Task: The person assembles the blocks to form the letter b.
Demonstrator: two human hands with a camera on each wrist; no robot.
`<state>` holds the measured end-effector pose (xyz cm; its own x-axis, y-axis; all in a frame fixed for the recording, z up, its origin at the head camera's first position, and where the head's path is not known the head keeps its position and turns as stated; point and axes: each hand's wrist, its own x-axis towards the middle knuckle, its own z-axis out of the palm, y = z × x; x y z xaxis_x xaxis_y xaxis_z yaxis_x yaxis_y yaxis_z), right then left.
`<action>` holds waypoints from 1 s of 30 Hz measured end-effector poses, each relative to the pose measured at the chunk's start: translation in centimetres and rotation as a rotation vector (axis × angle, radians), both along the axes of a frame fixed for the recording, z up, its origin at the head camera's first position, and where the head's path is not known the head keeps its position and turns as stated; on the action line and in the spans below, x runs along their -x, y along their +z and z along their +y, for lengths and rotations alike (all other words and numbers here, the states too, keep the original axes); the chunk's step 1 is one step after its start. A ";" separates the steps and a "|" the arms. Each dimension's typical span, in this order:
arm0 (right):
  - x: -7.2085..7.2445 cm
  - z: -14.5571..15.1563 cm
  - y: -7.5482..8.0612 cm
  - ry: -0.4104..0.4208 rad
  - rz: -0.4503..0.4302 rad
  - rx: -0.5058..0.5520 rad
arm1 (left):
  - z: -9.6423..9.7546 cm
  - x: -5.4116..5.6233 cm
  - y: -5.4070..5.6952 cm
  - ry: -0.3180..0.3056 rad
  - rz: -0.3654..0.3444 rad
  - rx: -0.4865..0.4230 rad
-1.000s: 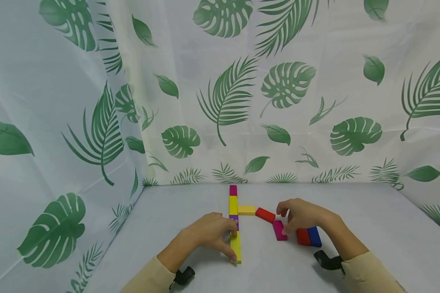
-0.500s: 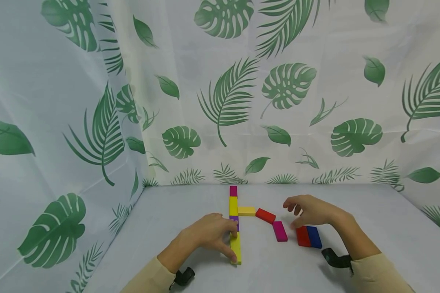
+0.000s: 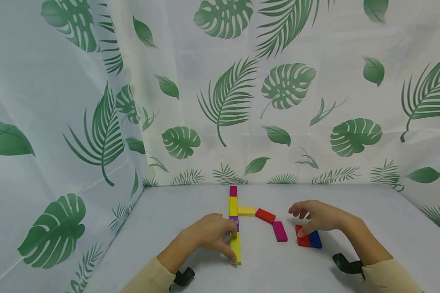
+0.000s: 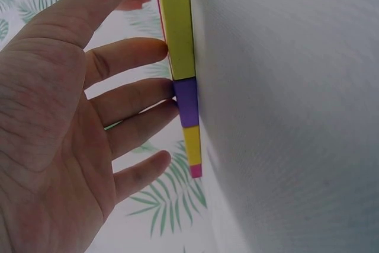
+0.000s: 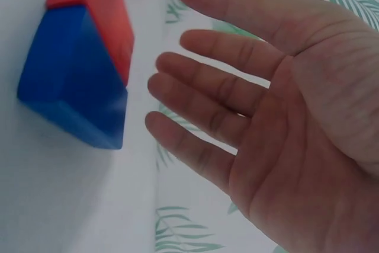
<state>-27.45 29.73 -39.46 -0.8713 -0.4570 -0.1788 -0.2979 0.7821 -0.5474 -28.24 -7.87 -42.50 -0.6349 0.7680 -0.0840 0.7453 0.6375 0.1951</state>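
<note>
A straight row of blocks, magenta, yellow, purple and longer yellow, runs away from me on the table. My left hand rests along its near part, thumb at the near end and loosely straight fingertips touching the yellow and purple blocks. My right hand hovers with relaxed, spread fingers and nothing in it. Its thumb overlaps the red block in the head view. A blue block lies against that red one. Left of this hand, a magenta block lies apart.
A pale yellow block juts right from the row. Another red block slants from its end toward the magenta one, forming a curve. Behind the white table hangs a leaf-printed curtain, which continues along both sides.
My right hand has left the magenta block, risen, then come down to the right over the red and blue pair. My left hand stays in place.
</note>
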 end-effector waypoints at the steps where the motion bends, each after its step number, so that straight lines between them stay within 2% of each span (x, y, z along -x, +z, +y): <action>1: 0.0 0.0 -0.1 0.000 -0.007 -0.006 | 0.0 0.0 0.0 0.001 0.001 0.001; 12: -0.1 0.0 -0.3 -0.012 -0.086 -0.039 | 0.0 -0.2 0.3 0.003 0.007 0.001; 30: -0.5 -0.6 -0.8 -0.027 -0.106 -0.107 | 0.1 -0.2 0.3 0.000 0.011 0.007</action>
